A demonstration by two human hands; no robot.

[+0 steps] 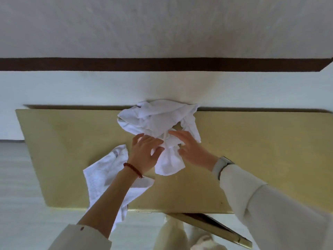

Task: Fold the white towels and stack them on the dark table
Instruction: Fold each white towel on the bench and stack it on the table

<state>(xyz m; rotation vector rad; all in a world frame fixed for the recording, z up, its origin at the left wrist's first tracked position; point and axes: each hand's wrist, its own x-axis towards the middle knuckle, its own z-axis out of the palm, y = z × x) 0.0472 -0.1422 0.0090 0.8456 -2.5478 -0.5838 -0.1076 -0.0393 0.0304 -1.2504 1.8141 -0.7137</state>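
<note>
flat olive-tan counter (252, 150) carries a crumpled white terry towel pile (155, 120) at its far edge; second flat white towel (102, 177) overhangs near edge. left hand (144, 152) + right hand (192, 150) fingers spread, loosely pinching bunched cloth. light, limp, soft: grab corners/hem.

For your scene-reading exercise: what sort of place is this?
Probably a plain indoor room, perhaps a home: a yellowish flat table against a white wall with a dark brown band, and crumpled white towels.
</note>
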